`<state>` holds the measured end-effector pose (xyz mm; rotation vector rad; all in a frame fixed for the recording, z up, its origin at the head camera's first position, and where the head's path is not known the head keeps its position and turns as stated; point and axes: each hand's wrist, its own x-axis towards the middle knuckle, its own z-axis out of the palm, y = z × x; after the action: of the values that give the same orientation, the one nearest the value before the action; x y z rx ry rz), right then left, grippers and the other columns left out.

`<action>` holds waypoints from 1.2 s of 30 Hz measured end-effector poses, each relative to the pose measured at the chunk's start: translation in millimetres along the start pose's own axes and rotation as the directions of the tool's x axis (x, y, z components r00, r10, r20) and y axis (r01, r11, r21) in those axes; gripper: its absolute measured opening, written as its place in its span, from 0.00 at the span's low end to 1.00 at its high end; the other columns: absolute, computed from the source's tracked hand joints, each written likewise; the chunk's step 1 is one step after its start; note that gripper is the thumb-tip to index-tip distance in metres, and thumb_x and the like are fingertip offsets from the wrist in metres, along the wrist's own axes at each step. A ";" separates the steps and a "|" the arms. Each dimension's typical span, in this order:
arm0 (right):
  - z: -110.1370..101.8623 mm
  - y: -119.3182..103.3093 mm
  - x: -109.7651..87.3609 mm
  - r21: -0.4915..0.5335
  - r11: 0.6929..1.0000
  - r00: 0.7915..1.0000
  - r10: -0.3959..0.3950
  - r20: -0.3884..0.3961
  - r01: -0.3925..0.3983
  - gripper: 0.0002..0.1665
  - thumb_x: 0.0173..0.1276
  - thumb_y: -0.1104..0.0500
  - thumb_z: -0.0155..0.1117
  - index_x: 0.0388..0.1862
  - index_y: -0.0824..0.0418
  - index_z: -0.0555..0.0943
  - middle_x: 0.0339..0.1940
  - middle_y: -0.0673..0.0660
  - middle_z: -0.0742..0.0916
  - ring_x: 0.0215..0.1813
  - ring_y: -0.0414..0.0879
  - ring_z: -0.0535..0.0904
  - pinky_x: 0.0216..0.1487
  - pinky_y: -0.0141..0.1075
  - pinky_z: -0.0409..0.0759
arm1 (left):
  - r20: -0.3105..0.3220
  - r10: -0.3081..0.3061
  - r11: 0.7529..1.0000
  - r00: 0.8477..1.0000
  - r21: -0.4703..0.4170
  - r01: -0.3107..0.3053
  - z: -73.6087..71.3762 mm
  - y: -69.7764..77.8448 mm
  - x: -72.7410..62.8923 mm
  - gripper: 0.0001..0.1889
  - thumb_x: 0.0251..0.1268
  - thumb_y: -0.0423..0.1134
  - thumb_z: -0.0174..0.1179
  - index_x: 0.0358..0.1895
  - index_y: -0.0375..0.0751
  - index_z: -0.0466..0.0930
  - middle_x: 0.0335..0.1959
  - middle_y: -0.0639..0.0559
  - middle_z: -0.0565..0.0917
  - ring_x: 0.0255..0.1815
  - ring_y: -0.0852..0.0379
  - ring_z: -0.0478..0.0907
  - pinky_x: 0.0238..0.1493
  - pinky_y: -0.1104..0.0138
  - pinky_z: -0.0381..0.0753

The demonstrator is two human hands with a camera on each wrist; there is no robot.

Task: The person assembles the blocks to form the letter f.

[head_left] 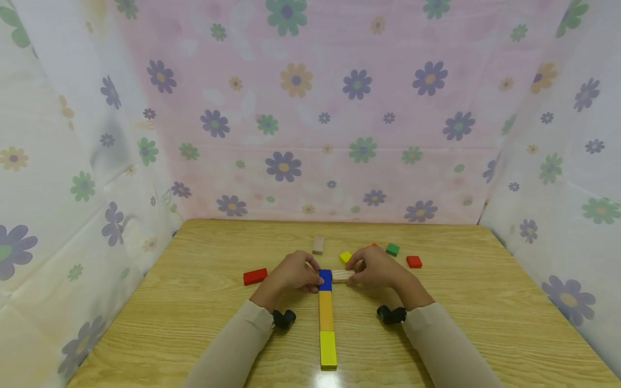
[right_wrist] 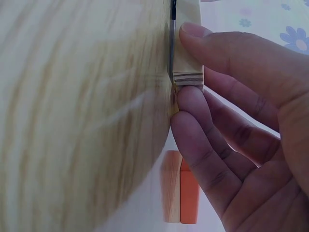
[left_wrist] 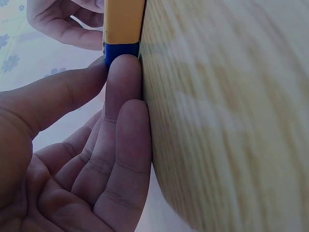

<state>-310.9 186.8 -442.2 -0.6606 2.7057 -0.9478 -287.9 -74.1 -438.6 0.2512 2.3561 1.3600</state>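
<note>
Blue, orange and yellow blocks lie end to end on the table in a straight row. At the far end, my left hand [head_left: 296, 272] holds the blue block [head_left: 326, 275] with thumb and fingers. The orange block [head_left: 326, 311] joins it, and the yellow block [head_left: 328, 349] lies nearest me. My right hand [head_left: 378, 267] pinches a plain wooden block [right_wrist: 187, 58] by its right end. That block lies crosswise, its left end against or very close to the blue block's right side. Fingers cover part of both the blue and wooden blocks.
Left of the row lies a red block [head_left: 255, 276]. Beyond it are another plain wooden block [head_left: 317, 245] and a yellow block [head_left: 345, 257]. Farther right sit a green block [head_left: 393, 249] and a small red block [head_left: 414, 262]. Flowered cloth [head_left: 330, 134] surrounds the table [head_left: 194, 307].
</note>
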 end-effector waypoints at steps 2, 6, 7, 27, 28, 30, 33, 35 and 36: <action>0.5 0.5 0.2 0.001 1.000 1.000 0.000 -0.001 0.000 0.15 0.56 0.53 0.84 0.42 0.50 0.90 0.42 0.48 0.90 0.38 0.39 0.86 0.42 0.36 0.87 | 0.002 0.000 1.000 1.000 0.001 0.000 0.0 0.5 -0.5 0.12 0.66 0.34 0.71 0.48 0.35 0.81 0.30 0.46 0.89 0.29 0.51 0.89 0.35 0.62 0.89; 0.7 -0.7 -0.3 0.005 1.000 1.000 0.001 0.000 -0.001 0.15 0.57 0.54 0.84 0.42 0.51 0.90 0.41 0.48 0.90 0.38 0.39 0.86 0.43 0.37 0.87 | 0.002 0.000 1.000 1.000 -0.001 0.000 0.1 0.9 -1.1 0.12 0.66 0.33 0.71 0.48 0.35 0.81 0.30 0.46 0.89 0.29 0.51 0.89 0.35 0.61 0.89; 0.6 -1.4 -0.5 0.005 1.000 1.000 0.003 0.000 -0.003 0.14 0.57 0.54 0.84 0.42 0.51 0.90 0.41 0.48 0.90 0.39 0.39 0.86 0.43 0.37 0.87 | 0.003 0.001 1.000 1.000 -0.001 -0.001 0.1 0.9 -1.2 0.12 0.66 0.33 0.71 0.48 0.35 0.81 0.30 0.46 0.89 0.29 0.51 0.89 0.35 0.61 0.89; 1.4 -2.4 0.0 -0.016 1.000 1.000 0.002 -0.008 -0.002 0.13 0.57 0.53 0.84 0.40 0.50 0.90 0.40 0.46 0.89 0.39 0.40 0.84 0.44 0.37 0.86 | 0.002 0.012 1.000 1.000 0.010 -0.012 -0.3 -0.8 0.3 0.13 0.65 0.34 0.72 0.49 0.35 0.82 0.29 0.46 0.90 0.28 0.51 0.89 0.35 0.61 0.89; 1.6 -2.4 0.0 -0.017 1.000 1.000 0.004 -0.009 -0.004 0.13 0.57 0.53 0.84 0.40 0.50 0.90 0.40 0.46 0.89 0.39 0.40 0.84 0.44 0.37 0.86 | 0.002 0.011 1.000 1.000 0.011 -0.011 -0.3 -0.9 0.4 0.13 0.65 0.34 0.72 0.49 0.35 0.82 0.29 0.46 0.90 0.28 0.51 0.89 0.35 0.62 0.89; 1.8 -2.6 0.0 -0.019 1.000 1.000 0.006 -0.009 -0.006 0.13 0.57 0.53 0.84 0.40 0.50 0.90 0.40 0.46 0.89 0.39 0.40 0.84 0.44 0.37 0.86 | 0.002 0.010 1.000 1.000 0.012 -0.010 -0.4 -1.2 0.7 0.13 0.65 0.34 0.72 0.49 0.36 0.82 0.29 0.46 0.90 0.28 0.51 0.89 0.35 0.62 0.89; 2.1 -3.0 -0.1 -0.019 1.000 1.000 0.009 -0.009 -0.010 0.13 0.56 0.52 0.84 0.40 0.50 0.90 0.40 0.46 0.89 0.39 0.40 0.84 0.44 0.37 0.86 | 0.000 0.006 1.000 1.000 0.013 -0.006 -0.4 -1.3 1.1 0.13 0.65 0.34 0.72 0.49 0.36 0.82 0.29 0.46 0.90 0.28 0.51 0.89 0.35 0.62 0.89; 2.2 -3.3 -0.1 -0.017 1.000 1.000 0.010 -0.008 -0.010 0.13 0.57 0.53 0.84 0.40 0.50 0.90 0.40 0.46 0.89 0.39 0.40 0.84 0.44 0.37 0.86 | 0.000 0.003 1.000 1.000 0.012 -0.003 -0.5 -1.4 1.3 0.13 0.65 0.34 0.72 0.48 0.36 0.82 0.29 0.46 0.90 0.28 0.51 0.89 0.35 0.61 0.89; 2.3 -3.4 -0.1 -0.017 1.000 1.000 0.010 -0.008 -0.011 0.13 0.57 0.53 0.84 0.40 0.50 0.90 0.39 0.46 0.89 0.39 0.40 0.84 0.44 0.37 0.86 | -0.001 0.003 1.000 1.000 0.012 -0.002 -0.5 -1.3 1.3 0.13 0.65 0.34 0.72 0.48 0.36 0.82 0.29 0.46 0.90 0.28 0.51 0.89 0.35 0.61 0.89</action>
<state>-308.9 183.3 -441.8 -0.6463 2.7246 -0.9282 -289.3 -74.6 -439.8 0.2574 2.3661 1.3474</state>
